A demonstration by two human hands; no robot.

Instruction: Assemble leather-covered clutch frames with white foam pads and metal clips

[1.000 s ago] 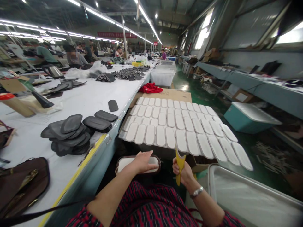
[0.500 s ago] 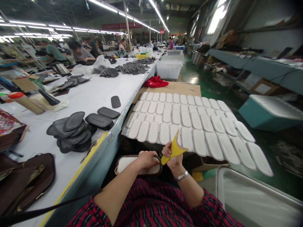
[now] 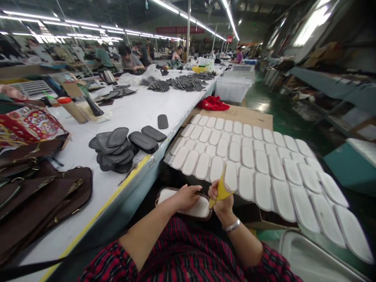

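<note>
On my lap rests an oval bag-bottom-like panel (image 3: 200,208) with a white face and a raised brown rim. My left hand (image 3: 188,197) lies across its white face, fingers stretched out and touching it. At the panel's right end, my right hand (image 3: 223,201) grips a flat yellow scraper (image 3: 224,190), closed around its lower part. The scraper has a pointed tip sticking up and a curved edge; its lower corner is close to the panel's rim, and I cannot tell whether they touch.
White oval panels (image 3: 246,184) lie in rows on cardboard ahead and right. On the white table (image 3: 147,105) are stacked dark grey pieces (image 3: 113,150), brown bags (image 3: 58,199) and a red cloth (image 3: 214,103) at its edge. A grey-rimmed bin (image 3: 305,250) stands lower right.
The view has swung left. My left hand has loosened from the panel's right end, fingers now extended over its face. My right hand has tilted the scraper and lowered it beside the rim.
</note>
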